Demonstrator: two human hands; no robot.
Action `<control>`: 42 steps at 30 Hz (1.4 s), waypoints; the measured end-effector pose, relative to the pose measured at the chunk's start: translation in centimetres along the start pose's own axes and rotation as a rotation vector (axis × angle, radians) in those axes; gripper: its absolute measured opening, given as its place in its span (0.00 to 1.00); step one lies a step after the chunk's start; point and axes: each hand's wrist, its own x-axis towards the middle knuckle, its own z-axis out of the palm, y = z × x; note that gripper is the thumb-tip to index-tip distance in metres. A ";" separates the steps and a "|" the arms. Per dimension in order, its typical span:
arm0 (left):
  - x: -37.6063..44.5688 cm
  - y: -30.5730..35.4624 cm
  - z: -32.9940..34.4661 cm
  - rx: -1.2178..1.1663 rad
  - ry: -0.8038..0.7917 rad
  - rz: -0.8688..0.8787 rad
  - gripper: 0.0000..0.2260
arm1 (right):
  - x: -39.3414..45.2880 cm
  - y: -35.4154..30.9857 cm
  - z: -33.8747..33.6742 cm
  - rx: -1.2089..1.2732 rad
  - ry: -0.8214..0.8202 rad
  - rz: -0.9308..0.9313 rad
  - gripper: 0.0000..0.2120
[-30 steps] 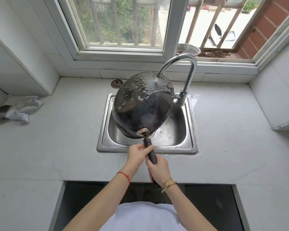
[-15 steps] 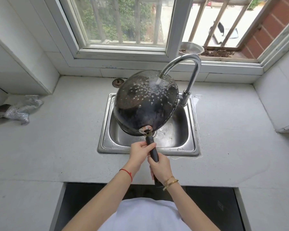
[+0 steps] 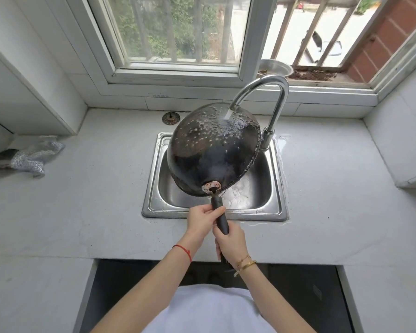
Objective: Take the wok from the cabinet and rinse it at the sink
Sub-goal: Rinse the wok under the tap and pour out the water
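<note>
The wok (image 3: 211, 152) is black, round-bellied metal, tipped up on edge over the sink (image 3: 154, 200) with its domed underside facing the person. Beads of water stand all over the dark curve, and the stream from the tap (image 3: 269, 92) strikes it near the top rim. A worn, pale metal plate with rivets joins the bowl to a slim black handle (image 3: 220, 216).

Both hands are on that handle. The left hand (image 3: 201, 221) has its fingers wrapped round the upper part, near the plate; the right hand (image 3: 231, 241) grips lower down, fingers curled tight about the shaft. A red cord circles the left wrist, gold bangles the right.

The sink is a small square basin of brushed steel, wet inside, set into a pale, matte stone table (image 3: 82, 200). A round brass-coloured strainer (image 3: 170, 118) lies behind the basin's left corner. Far to the left sits a crumpled silvery cloth (image 3: 31, 157). Behind, a white-framed window (image 3: 178, 44) shows bars, greenery and a brick wall.
</note>
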 end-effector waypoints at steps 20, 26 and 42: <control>-1.8 -2.0 1.1 0.012 -0.029 -0.004 0.13 | -2.4 2.1 -1.0 -0.046 0.027 -0.012 0.07; -2.0 -2.0 1.2 0.007 -0.016 -0.019 0.13 | -2.4 2.3 -1.1 -0.068 0.034 -0.006 0.08; -2.4 -2.1 1.1 -0.026 -0.033 -0.035 0.14 | -2.6 2.2 -1.0 -0.095 0.028 0.026 0.09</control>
